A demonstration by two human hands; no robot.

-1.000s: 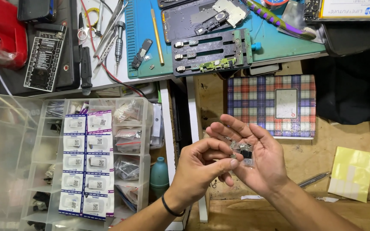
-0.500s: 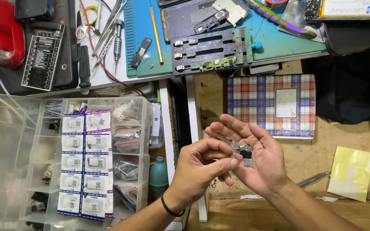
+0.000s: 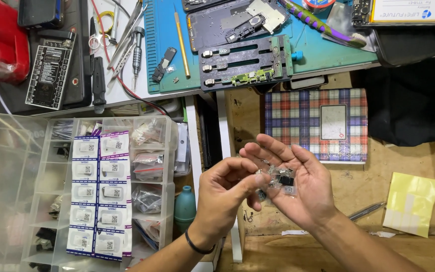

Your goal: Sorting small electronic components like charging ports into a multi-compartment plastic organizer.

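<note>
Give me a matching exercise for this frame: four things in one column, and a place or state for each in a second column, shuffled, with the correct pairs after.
Things:
1. small clear bags of parts
2. plaid box
3. teal bottle
4. yellow sheet

Places or states:
A. on the wooden surface, to the right of the right hand
B. beyond the hands, below the blue mat
C. lying in the open right palm, with the left hand pinching at them
D. standing beside the clear compartment organizer

Pairs: 1-C, 2-B, 3-D, 4-A
</note>
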